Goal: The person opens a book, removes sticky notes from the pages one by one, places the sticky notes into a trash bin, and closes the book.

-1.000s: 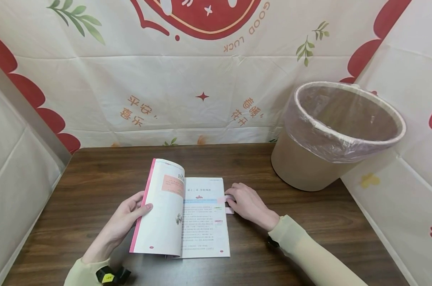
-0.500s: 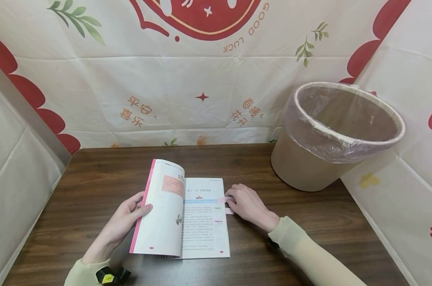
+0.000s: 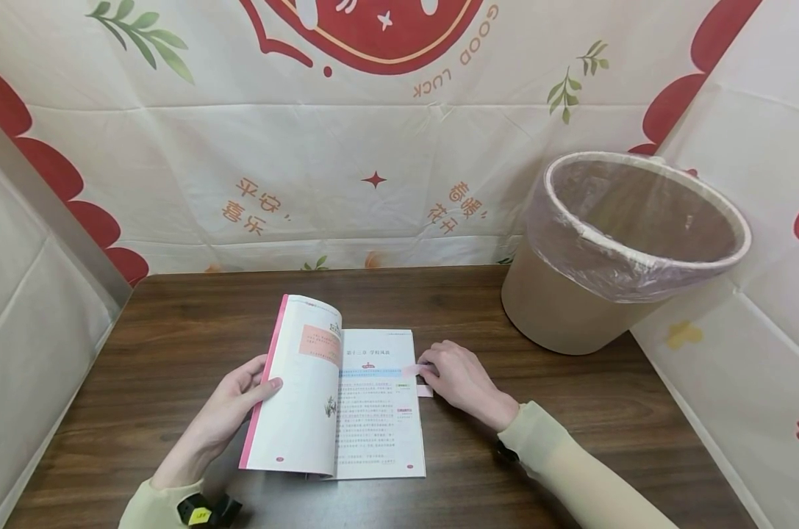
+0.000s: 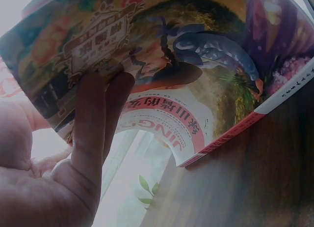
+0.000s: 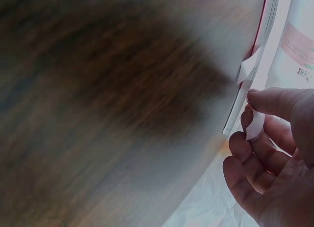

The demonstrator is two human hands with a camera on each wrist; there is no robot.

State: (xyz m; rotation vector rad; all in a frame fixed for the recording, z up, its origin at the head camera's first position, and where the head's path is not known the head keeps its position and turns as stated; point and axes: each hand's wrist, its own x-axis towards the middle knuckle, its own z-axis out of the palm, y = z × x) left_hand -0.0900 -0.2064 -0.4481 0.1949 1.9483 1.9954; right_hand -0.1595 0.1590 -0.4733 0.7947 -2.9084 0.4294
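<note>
An open paperback book (image 3: 375, 422) lies on the dark wooden table, its left half raised and bowed. My left hand (image 3: 230, 397) grips that half at the pink edge, thumb on the page and fingers behind. In the left wrist view those fingers lie against the illustrated cover (image 4: 216, 50). At the right page edge, my right hand (image 3: 461, 378) pinches a pale pink page tab (image 5: 255, 125) between thumb and index finger. The tab's inner end overlaps the page in the head view. A second pale tab (image 3: 425, 391) sticks out just below, untouched by the fingertips.
A beige waste bin (image 3: 564, 308) with a clear plastic liner stands at the table's back right corner. Printed white cloth (image 3: 373, 139) hangs behind the table (image 3: 194, 316) and along its sides. A dark wrist device with a yellow label (image 3: 199, 513) sits on the left wrist.
</note>
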